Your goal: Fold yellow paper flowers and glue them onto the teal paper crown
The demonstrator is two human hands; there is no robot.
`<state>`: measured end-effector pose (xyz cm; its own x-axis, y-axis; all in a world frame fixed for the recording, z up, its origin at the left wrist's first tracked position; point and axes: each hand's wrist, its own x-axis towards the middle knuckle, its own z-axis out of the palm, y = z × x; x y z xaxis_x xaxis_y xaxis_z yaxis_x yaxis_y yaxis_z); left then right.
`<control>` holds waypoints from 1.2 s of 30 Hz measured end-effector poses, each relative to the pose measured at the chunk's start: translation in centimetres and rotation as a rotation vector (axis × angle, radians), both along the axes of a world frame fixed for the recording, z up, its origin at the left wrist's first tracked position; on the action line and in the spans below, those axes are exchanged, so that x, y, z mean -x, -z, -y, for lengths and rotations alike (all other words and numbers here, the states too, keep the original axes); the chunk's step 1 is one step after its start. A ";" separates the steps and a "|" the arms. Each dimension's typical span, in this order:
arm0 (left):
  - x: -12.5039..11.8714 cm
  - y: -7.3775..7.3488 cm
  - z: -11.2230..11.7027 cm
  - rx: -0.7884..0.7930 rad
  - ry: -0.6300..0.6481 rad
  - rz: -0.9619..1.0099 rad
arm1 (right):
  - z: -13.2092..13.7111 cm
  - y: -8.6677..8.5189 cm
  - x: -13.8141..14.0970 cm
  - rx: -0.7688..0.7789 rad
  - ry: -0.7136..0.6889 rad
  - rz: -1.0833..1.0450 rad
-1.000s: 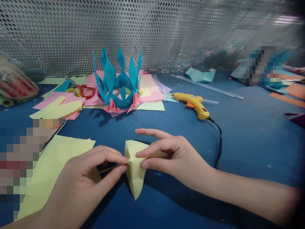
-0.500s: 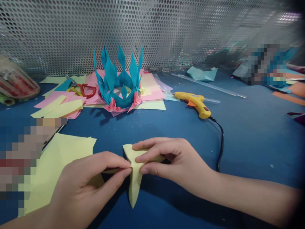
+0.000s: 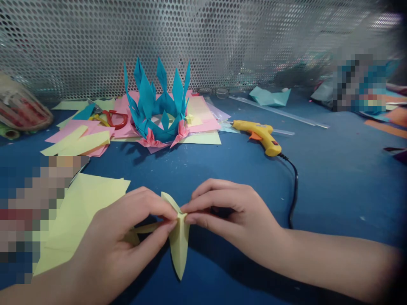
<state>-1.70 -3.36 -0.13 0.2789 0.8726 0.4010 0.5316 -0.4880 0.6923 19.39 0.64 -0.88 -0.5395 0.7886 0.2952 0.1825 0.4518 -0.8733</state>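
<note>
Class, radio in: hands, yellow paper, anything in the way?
Left fingers pinch creased yellow paper. Right fingers pinch it too. No obstruction seen; glue gun lies farther off.

Head view, forward (and down)

Blue tabletop (image 3: 333,182) under a yellow glue gun (image 3: 262,133), clear sticks (image 3: 280,111), pale yellow sheets (image 3: 84,203) and light-teal paper (image 3: 270,98).

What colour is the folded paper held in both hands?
The folded paper is pale yellow, with no print visible; it shows in the head view.
</note>
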 end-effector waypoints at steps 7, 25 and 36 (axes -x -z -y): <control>0.1 -0.7 -0.3 0.012 -0.028 -0.058 | 0.3 0.0 -0.2 -0.184 0.025 0.028; -0.8 -0.5 -0.5 0.099 -0.042 0.005 | 0.3 -0.1 0.3 -0.153 0.008 0.014; -0.8 0.0 -0.2 0.140 0.009 0.071 | 0.6 -0.2 0.4 -0.227 0.006 -0.025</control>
<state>-0.86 -3.14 -0.09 0.2621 0.9190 0.2945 0.4751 -0.3885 0.7895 18.94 0.07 -0.71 -0.5250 0.7038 0.4786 0.1650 0.6359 -0.7540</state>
